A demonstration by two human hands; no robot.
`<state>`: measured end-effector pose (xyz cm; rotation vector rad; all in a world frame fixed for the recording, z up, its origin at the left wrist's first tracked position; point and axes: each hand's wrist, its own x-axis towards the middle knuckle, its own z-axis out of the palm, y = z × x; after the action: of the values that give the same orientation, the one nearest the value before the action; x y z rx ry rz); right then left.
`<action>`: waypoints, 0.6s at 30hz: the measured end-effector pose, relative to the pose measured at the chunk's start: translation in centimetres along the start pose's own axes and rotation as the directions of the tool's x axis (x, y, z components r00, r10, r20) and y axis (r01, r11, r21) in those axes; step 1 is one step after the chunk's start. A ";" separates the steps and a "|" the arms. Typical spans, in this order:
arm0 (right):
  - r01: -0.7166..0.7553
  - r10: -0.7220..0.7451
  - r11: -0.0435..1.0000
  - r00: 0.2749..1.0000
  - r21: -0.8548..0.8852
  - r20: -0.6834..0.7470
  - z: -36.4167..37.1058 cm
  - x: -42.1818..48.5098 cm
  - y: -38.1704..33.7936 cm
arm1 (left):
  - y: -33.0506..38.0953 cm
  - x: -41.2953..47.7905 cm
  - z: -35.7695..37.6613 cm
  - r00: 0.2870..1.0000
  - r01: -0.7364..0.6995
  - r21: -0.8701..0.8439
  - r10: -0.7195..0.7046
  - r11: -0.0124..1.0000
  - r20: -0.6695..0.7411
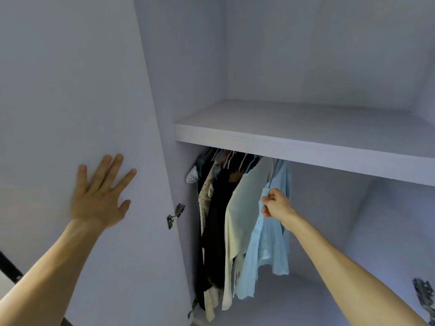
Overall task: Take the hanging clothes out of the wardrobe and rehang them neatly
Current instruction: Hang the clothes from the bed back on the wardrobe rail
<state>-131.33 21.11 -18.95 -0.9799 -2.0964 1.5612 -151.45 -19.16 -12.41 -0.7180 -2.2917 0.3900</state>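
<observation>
Your left hand [98, 198] lies flat on the door [70, 90], your right hand [276, 204] pinches the blue top [268, 250], so lift its hanger off gently.

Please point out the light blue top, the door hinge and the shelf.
light blue top [270, 238], head view, front cloth.
door hinge [175, 215], head view, metal arm.
shelf [306, 151], head view, front edge.

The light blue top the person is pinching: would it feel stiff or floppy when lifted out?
Probably floppy: the light blue top hangs in soft folds and bunches where the right hand pinches it. Likely light, since the knit looks thin and holey.
</observation>
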 end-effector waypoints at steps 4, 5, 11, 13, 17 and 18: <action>0.027 -0.028 0.999 0.999 -0.035 -0.020 0.7 4.5 -1.5 | -0.1 0.4 1.6 0.981 -0.035 -0.013 0.032 0.999 -0.189; 0.027 -0.029 0.999 0.999 -0.047 -0.027 1.0 5.5 -1.6 | -0.2 0.5 1.8 0.980 -0.032 -0.008 0.030 0.999 -0.199; -0.064 0.053 0.983 0.996 -0.172 -0.067 2.3 9.6 -0.3 | -0.2 0.4 2.7 0.974 -0.003 0.042 0.013 0.999 -0.226; -0.085 0.066 0.963 0.994 -0.255 -0.081 3.1 10.0 0.8 | -0.2 0.6 2.8 0.971 -0.008 0.044 0.018 0.999 -0.239; -0.018 -0.025 0.894 0.996 -0.448 -0.089 4.4 10.0 1.9 | 0.0 0.6 2.9 0.965 -0.003 0.046 0.015 0.999 -0.261; 0.003 -0.050 0.870 0.995 -0.493 -0.081 4.7 10.0 2.0 | 0.0 0.6 2.9 0.965 -0.002 0.045 0.014 0.999 -0.261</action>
<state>-140.69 25.14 -23.59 -1.1478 -2.4850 0.9511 -153.84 -18.99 -14.13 -0.7123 -2.0259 0.3275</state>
